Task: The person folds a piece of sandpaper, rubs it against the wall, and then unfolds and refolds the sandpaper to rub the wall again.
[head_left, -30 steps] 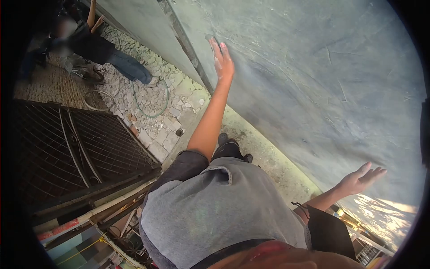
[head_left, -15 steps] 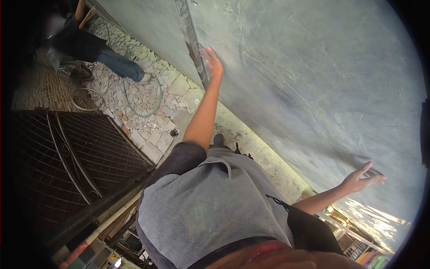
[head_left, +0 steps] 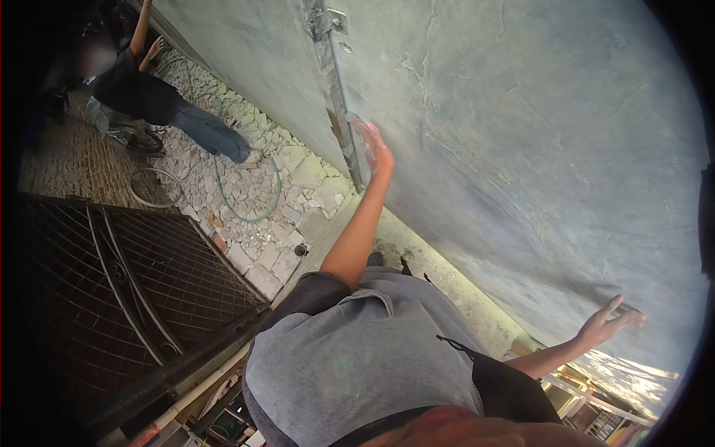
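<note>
Wall point(head_left: 536, 171) mottled grey-green, streaked; shirt point(head_left: 350, 372) grey; hose point(head_left: 278, 191) green; gate point(head_left: 179, 272) dark, cross-hatched; rubble point(head_left: 195, 173) whitish.

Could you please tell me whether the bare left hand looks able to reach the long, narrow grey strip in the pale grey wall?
Probably yes: the left hand is beside the strip, with nothing visible between them; whether they touch is unclear.

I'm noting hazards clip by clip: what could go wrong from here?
The left hand is close beside the narrow strip along the grey wall, so it might scrape on that edge. Broken rubble lies nearby, possibly making for uneven footing. A green hose loops across the rubble near another person's leg and could trip someone.
</note>
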{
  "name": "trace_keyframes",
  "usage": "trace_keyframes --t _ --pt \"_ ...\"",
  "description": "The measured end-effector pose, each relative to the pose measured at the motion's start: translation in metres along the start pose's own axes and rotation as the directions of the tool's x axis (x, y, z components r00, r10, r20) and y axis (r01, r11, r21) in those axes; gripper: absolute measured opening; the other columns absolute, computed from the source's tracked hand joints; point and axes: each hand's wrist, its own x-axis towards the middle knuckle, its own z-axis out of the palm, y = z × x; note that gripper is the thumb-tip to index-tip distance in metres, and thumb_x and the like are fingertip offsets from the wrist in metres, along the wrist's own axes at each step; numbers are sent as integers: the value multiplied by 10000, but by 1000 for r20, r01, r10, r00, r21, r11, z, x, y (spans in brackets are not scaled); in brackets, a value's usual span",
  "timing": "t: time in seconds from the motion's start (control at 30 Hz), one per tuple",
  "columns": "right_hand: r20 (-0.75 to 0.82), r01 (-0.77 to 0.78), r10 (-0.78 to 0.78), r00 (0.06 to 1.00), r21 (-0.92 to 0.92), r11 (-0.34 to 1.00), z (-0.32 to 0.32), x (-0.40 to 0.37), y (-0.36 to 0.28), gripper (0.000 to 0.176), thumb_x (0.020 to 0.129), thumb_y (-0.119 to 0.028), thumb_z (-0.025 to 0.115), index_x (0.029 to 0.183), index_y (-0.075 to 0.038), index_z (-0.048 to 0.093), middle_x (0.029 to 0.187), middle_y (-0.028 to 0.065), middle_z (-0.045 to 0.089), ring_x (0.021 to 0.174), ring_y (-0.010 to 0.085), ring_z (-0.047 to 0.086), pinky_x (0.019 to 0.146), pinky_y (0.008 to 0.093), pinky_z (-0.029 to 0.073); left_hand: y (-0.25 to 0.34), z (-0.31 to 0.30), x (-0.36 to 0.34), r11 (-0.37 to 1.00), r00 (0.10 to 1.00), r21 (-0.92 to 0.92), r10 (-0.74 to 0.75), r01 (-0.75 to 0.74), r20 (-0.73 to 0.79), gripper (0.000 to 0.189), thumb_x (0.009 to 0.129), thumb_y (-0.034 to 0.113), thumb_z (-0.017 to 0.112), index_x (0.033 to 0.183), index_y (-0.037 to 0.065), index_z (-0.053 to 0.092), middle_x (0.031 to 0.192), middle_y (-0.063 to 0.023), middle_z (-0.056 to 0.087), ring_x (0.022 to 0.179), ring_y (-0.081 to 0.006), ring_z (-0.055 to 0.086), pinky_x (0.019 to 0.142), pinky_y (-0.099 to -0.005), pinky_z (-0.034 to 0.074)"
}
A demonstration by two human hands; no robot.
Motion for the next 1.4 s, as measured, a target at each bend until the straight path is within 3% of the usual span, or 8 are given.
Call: trace_keyframes --t 0.1,0.17,0.63,0.77,0.9,1.1,1.27,1.4 --pt "73 7 -5 997 -18 1000 -10 1 -1 950 959 -646 441 1562 -29 42 1622 216 -26 1512 306 -25 1233 406 102 12 4 9 997 998 61 -37 40 -48 781 1044 546 137 1551 -32 1 1630 -232 1 1519 -327 47 1223 -456 81" --pt "91 29 -26 995 -33 999 -12 3 7 947 964 -637 444 1561 -23 40 1620 224 -25 1512 306 -28 1232 406 100 23 12 -9 999 997 6 -36 36 -74 822 1031 578 149 1545 -47 3 1632 -229 -2 1521 -331 22 1211 -525 35" --pt "291 150 -131 948 -43 988 -44 9 9 934 966 -511 566 1567 -42 26 1622 234 17 1515 296 -27 1222 434 103 32 6 -27 998 999 46 -40 40 -7 801 1031 575 145 1555 -22 42 1632 -223 36 1520 -334 43 1210 -528 41" --pt "260 160 -140 955 -56 986 -44 6 13 921 950 -548 559 1581 -122 40 1628 195 75 1514 295 21 1207 502 186 8 -3 12 999 999 -10 -35 35 4 830 1021 598 136 1553 -31 37 1635 -218 24 1521 -329 23 1205 -546 32" --pt "295 174 -152 943 -49 984 -53 8 21 862 958 -532 552 1586 -171 85 1631 174 105 1514 306 59 1203 515 202 40 -2 -22 998 997 -26 -54 56 49 853 1015 615 140 1551 -38 23 1636 -218 2 1523 -323 1 1203 -545 14" --pt "296 205 -233 926 123 971 -68 9 26 681 1005 -401 517 1572 -172 218 1621 148 196 1495 309 201 1190 522 242 68 17 -108 961 938 50 255 -274 235 844 1023 597 157 1548 -43 -10 1635 -225 -16 1522 -335 -45 1190 -565 0" --pt "212 92 -176 961 354 931 -94 22 67 636 1004 -415 511 1529 -100 338 1540 147 394 1418 318 385 1172 497 302 60 35 -105 953 958 113 272 -282 92 800 1039 546 197 1552 -32 -8 1635 -228 -16 1522 -350 -44 1184 -578 0" --pt "-96 -183 176 980 -72 980 -95 46 148 863 935 -603 535 1534 -36 281 1557 185 342 1402 338 399 1179 447 307 66 43 -118 958 967 126 253 -256 41 774 1044 529 212 1560 -13 15 1637 -219 4 1522 -352 -2 1187 -576 24"
